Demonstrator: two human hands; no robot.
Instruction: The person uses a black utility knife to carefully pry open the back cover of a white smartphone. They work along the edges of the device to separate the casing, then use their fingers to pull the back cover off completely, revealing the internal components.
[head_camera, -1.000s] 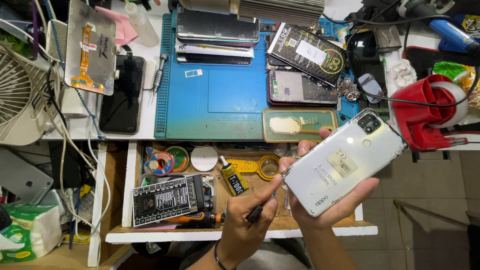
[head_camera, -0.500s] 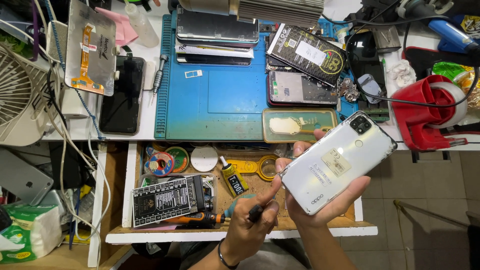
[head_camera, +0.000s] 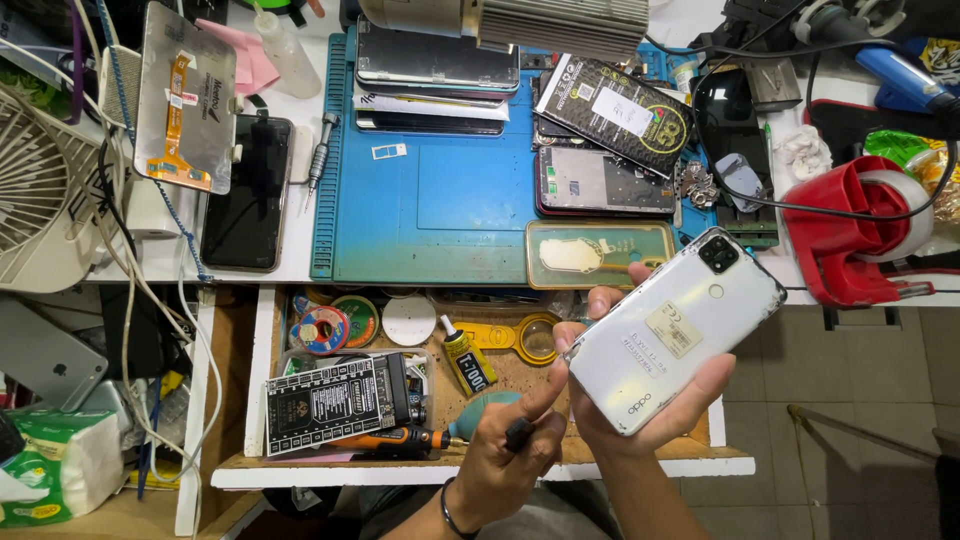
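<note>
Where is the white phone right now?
In the head view, the white phone sits back-up in the right hand, low and right of centre, over the open drawer, just below the blue mat.

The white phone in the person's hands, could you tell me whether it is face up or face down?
Face down: the white phone shows its back, with camera block and stickers, cradled in the right hand.

Two hands (head_camera: 505, 455) (head_camera: 640, 400), one white phone (head_camera: 675, 335), one blue mat (head_camera: 430, 190), one red tape dispenser (head_camera: 850, 235), one glue tube (head_camera: 465, 357).
</note>
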